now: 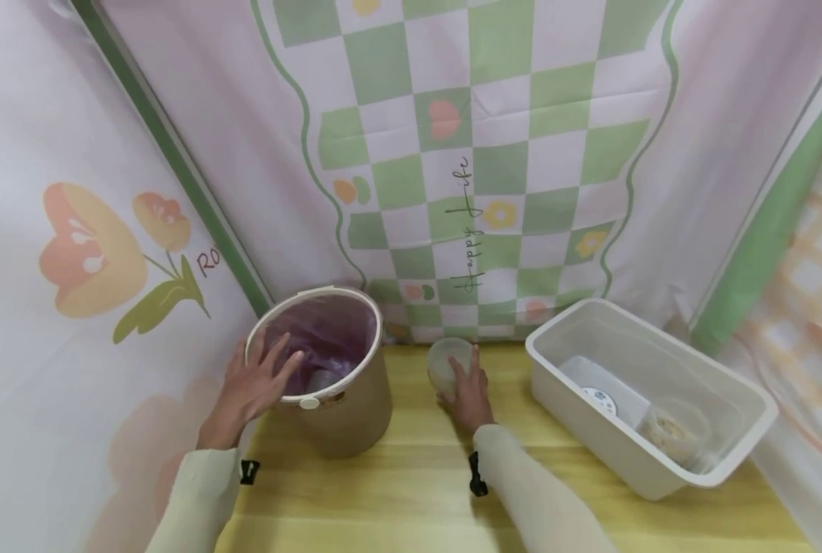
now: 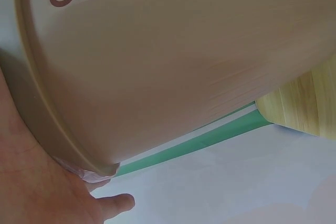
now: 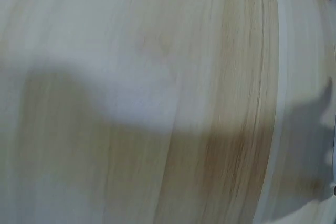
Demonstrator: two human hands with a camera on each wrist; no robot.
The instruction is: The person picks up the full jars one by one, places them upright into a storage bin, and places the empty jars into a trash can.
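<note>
A beige round trash bin (image 1: 349,418), lined with a purple plastic bag (image 1: 328,346), stands at the left of the table. My left hand (image 1: 248,388) lies at its near-left rim with fingers spread over the opening; the left wrist view shows the palm beside the bin's rim (image 2: 58,140). Inside the bin a pale round thing (image 1: 323,380) is partly visible. Right of the bin, my right hand (image 1: 472,399) holds a small translucent round plastic cup (image 1: 445,362) at its edge, thumb low on the left and fingers on the right. The right wrist view misses both hand and cup.
A beige rectangular tub (image 1: 549,376) stands on the right of the wooden table (image 1: 397,499). In it lie a clear plastic container (image 1: 632,403) with a white round label and a clear cup (image 1: 674,436) with brownish bits. Printed cloth (image 1: 494,177) hangs behind and at both sides.
</note>
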